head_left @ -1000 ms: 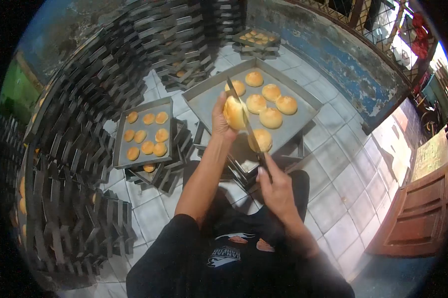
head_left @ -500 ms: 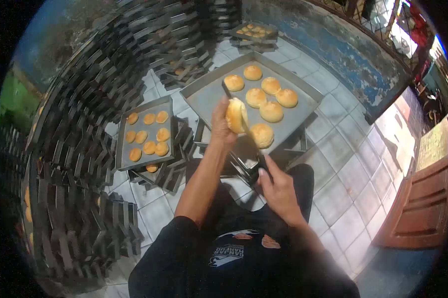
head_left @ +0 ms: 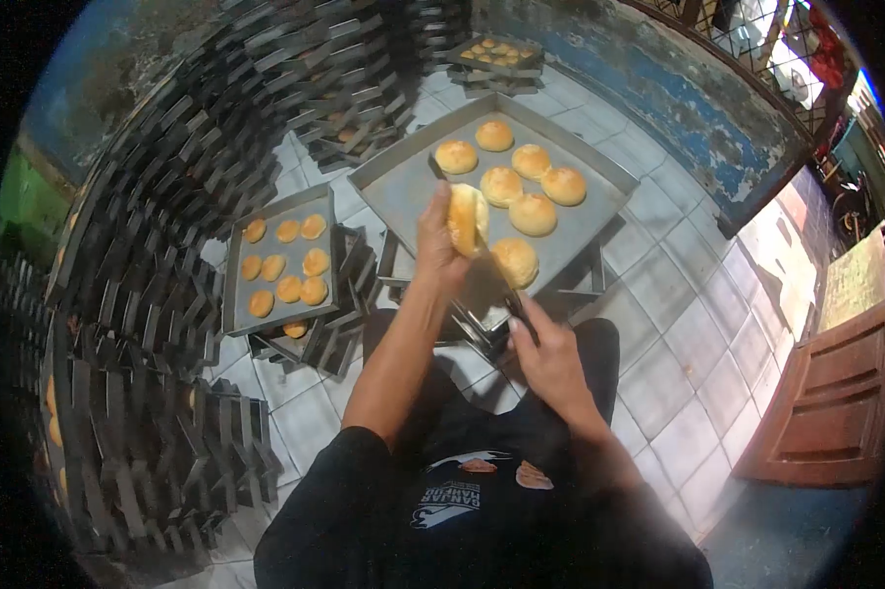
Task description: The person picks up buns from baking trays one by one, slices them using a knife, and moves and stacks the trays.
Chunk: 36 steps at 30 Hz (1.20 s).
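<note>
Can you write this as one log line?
left hand: holds bun, pale inside showing | right hand: grips knife | tray: seven more buns

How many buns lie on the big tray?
7: two buns toward the far corner of the tray, four buns grouped mid-tray, one bun nearest the right hand. The left hand might hide more.

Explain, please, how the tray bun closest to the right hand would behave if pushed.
The tray bun looks puffed and domed, so it is probably light for its size. It seems to sit flat on the tray, so it would likely slide before rolling. The pale inside of the held bun suggests softness, so this one may dent.
</note>
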Available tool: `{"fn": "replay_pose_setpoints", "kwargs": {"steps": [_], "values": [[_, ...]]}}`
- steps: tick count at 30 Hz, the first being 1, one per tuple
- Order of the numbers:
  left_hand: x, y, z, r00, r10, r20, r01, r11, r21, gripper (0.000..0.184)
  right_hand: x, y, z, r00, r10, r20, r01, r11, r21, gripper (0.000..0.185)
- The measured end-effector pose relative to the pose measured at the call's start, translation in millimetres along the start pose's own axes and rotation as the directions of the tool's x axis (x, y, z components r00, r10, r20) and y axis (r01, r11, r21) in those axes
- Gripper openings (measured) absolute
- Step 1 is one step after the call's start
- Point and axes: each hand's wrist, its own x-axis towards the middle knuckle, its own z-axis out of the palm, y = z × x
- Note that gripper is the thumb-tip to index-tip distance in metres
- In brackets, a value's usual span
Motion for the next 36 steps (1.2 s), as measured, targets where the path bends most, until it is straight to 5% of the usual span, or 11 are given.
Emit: {"fn": "replay_pose_setpoints", "kwargs": {"steps": [9, 15, 22, 25, 27, 28, 30, 32, 34, 36], "values": [[23.3, 31.6, 4.2, 0.989, 0.146, -0.026, -0.141, 0.982, 0.126, 0.048, 3.3, 6.1, 6.6, 1.000, -0.007, 0.027, 0.006, 1.000, 0.022, 0.043], [7.5, -6.1, 4.6, 0.996, 0.013, -0.094, -0.004, 0.995, 0.096, 0.054, 48.5, 7.6, 16.9, 0.998, 0.061, 0.036, -0.061, 0.998, 0.014, 0.041], [64.1, 48.4, -10.0, 0.968, 0.060, -0.243, -0.023, 0.988, 0.152, 0.051, 38.2, 20.5, 16.2, 0.989, 0.066, 0.130, -0.065, 0.998, -0.012, 0.045], [121.0, 80.8, -48.2, 0.951, 0.155, -0.268, -0.094, 0.970, 0.226, 0.047, 2.8, 16.8, -14.4, 0.905, 0.326, 0.274, -0.381, 0.907, 0.178, 0.041], [151.3, 99.0, -78.9, 0.922, 0.281, -0.266, -0.004, 0.694, 0.720, 0.047, -25.6, 32.7, -35.4, 0.893, 0.355, 0.278, -0.423, 0.873, 0.242, 0.038], [170.7, 102.1, -91.5, 0.922, 0.283, -0.263, -0.010, 0.698, 0.716, 0.047, -37.5, 48.9, -46.2, 0.913, 0.350, 0.212, -0.387, 0.907, 0.169, 0.038], [201.4, 102.1, -110.4, 0.809, 0.560, 0.177, -0.168, -0.068, 0.983, 0.049, -47.8, 58.4, -54.7, 0.931, 0.336, 0.145, -0.350, 0.932, 0.091, 0.037], [212.1, 89.8, -85.6, 0.855, 0.454, 0.252, -0.226, -0.112, 0.968, 0.052, -53.7, 51.7, -65.0, 0.893, 0.445, 0.065, -0.443, 0.845, 0.299, 0.040], [251.7, 67.8, -77.6, 0.987, 0.116, 0.116, -0.070, -0.338, 0.938, 0.053, -49.8, 56.1, -66.4, 0.898, 0.439, 0.021, -0.424, 0.853, 0.304, 0.046], [279.1, 35.8, -82.2, 0.985, 0.137, 0.105, -0.047, -0.375, 0.926, 0.059, -41.0, 52.9, -69.0, 0.870, 0.493, 0.035, -0.484, 0.836, 0.259, 0.051]]}}
